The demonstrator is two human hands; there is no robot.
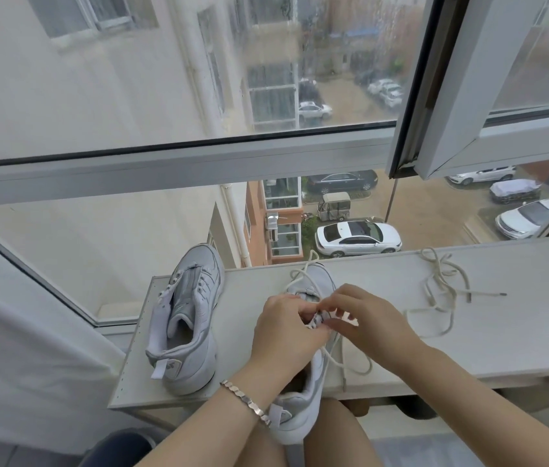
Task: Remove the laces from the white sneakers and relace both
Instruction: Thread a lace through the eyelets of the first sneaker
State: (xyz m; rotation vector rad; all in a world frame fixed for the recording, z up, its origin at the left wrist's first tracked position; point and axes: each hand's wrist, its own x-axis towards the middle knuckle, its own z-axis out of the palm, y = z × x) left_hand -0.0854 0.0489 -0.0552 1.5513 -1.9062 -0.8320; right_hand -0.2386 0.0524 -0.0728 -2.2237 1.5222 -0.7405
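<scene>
Two white sneakers lie on a pale wooden shelf [384, 274] by the window. The left sneaker [187, 318] has bare eyelets and no lace. The right sneaker [303, 396] lies in the middle, its heel hanging over the front edge. My left hand [286, 328] grips its upper at the eyelets. My right hand [364, 318] pinches its lace [350, 362] at the same spot; the lace loops past the toe and trails to the right. A loose lace [441, 291] lies tangled on the shelf at the right.
A large window [165, 96] rises right behind the shelf, with an opened sash [441, 96] at the upper right. A white curtain [13, 348] hangs at the left. My bare knees [330, 443] sit under the shelf's front edge.
</scene>
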